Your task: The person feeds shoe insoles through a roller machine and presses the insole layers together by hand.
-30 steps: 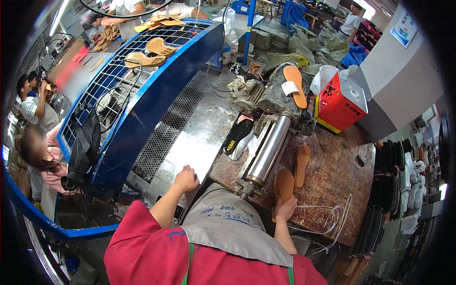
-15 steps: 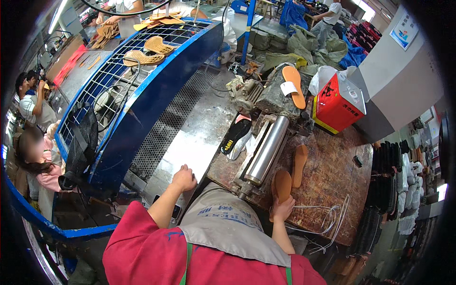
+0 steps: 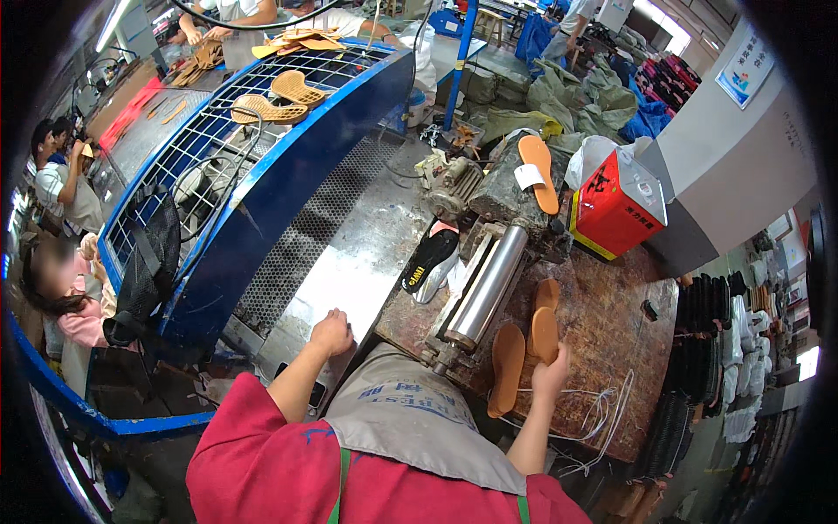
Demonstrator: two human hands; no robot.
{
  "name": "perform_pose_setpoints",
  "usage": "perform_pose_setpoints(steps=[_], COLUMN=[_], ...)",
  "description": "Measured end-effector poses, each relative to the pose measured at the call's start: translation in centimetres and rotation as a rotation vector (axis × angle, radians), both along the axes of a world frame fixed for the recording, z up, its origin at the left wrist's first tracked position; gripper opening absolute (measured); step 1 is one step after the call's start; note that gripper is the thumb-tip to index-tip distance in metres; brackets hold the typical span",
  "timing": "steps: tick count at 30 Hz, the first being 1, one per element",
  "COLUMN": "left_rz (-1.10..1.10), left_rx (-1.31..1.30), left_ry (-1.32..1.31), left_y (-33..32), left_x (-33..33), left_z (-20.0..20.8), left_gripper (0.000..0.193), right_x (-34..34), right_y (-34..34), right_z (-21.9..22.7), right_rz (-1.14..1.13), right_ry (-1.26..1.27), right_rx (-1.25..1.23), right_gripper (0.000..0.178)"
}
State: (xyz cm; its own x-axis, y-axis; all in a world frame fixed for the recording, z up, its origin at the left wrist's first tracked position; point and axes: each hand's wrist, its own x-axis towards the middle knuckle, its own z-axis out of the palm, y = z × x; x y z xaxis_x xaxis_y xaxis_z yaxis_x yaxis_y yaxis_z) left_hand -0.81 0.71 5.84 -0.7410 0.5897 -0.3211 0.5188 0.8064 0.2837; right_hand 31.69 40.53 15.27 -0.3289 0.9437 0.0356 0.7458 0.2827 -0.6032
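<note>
My right hand (image 3: 550, 373) pinches the near end of a tan insole (image 3: 544, 335) over the workbench. The far part of that insole meets another rounded tan piece (image 3: 547, 293); I cannot tell whether the two are separate. Left of them, a brown insole (image 3: 506, 367) lies at the bench's near edge. My left hand (image 3: 333, 333) holds nothing and hovers by the shiny metal surface, fingers loosely bent and slightly apart. Between my hands, a steel roller (image 3: 489, 286) is mounted on the bench. Beside it rests a black printed insole (image 3: 426, 262).
An orange insole (image 3: 539, 173) with a white slip lies on the machine behind the roller. A red can (image 3: 615, 205) stands at the back right. White cord (image 3: 601, 410) loops over the bench. A blue-framed wire rack (image 3: 297, 153) carries soles at left. Other people work beyond.
My right hand has left the brown insole, which now lies nearer the front edge. It has moved right and taken hold of the tan insole. My left hand has barely moved.
</note>
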Motion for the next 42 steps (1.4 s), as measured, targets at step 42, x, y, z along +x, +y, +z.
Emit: perform_pose_setpoints(steps=[42], left_rz=[-0.151], left_rx=[0.823], left_ry=[0.631], left_y=[9.4], left_x=[-7.0], left_z=[9.8], left_gripper=[0.023], right_x=[-3.0], right_y=[1.2], right_z=[-0.4], right_rz=[0.081], right_ry=[-0.197], right_rx=[-0.158], right_gripper=[0.05])
